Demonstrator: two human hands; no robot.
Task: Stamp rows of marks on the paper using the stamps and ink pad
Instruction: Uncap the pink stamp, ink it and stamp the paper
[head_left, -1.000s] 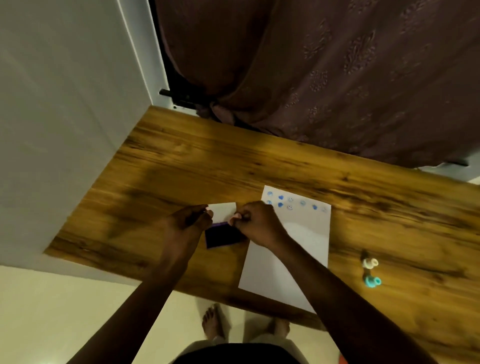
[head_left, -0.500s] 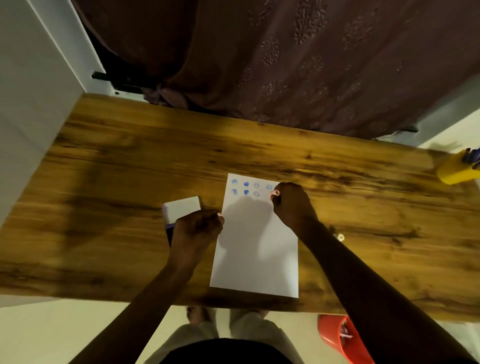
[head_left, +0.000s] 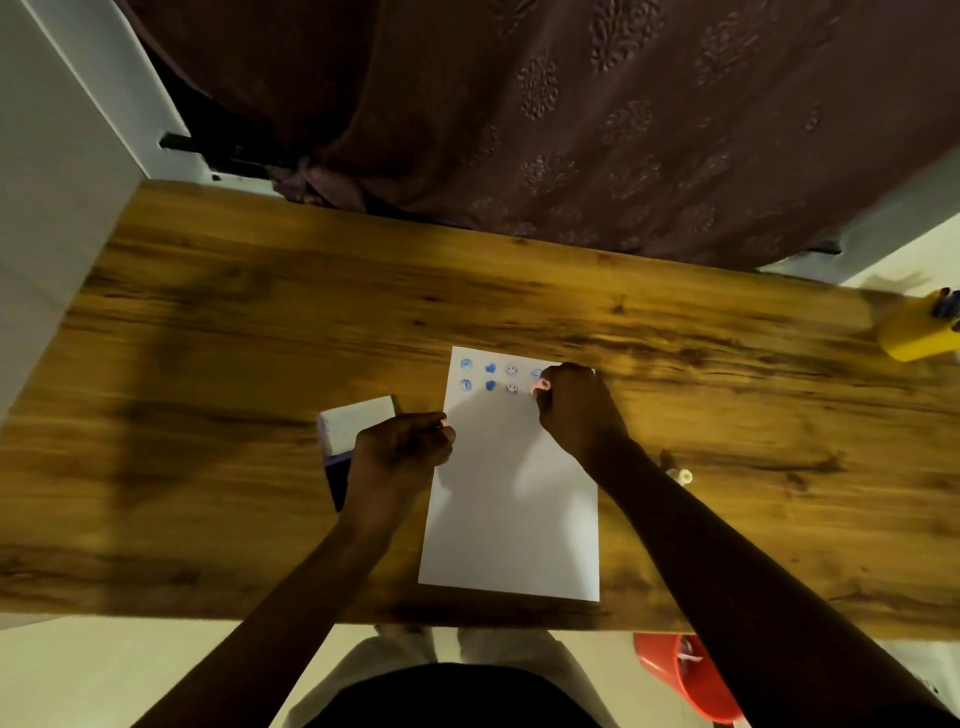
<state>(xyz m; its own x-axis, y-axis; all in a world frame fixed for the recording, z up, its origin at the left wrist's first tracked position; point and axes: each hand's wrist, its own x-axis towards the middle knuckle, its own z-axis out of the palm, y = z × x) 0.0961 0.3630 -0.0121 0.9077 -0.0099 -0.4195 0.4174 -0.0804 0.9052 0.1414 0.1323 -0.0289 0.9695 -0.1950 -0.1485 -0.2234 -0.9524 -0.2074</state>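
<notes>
A white sheet of paper (head_left: 511, 509) lies on the wooden table (head_left: 218, 332), with two short rows of blue marks (head_left: 488, 376) along its far edge. My right hand (head_left: 574, 405) is closed on a small pink stamp (head_left: 540, 385) and presses it on the paper at the right end of the second row. My left hand (head_left: 397, 457) rests with curled fingers on the paper's left edge and over the ink pad (head_left: 337, 478). The pad's dark purple base shows below its open white lid (head_left: 356, 423).
Another small stamp (head_left: 681, 475) lies on the table right of my right forearm. A yellow holder with pens (head_left: 922, 327) stands at the far right. A dark curtain (head_left: 571, 119) hangs behind the table, a white wall (head_left: 47, 171) at left, a red bucket (head_left: 685, 675) below.
My right hand has gone from the ink pad over to the paper's second row of marks. My left hand has stayed at the pad. The camera view has shifted.
</notes>
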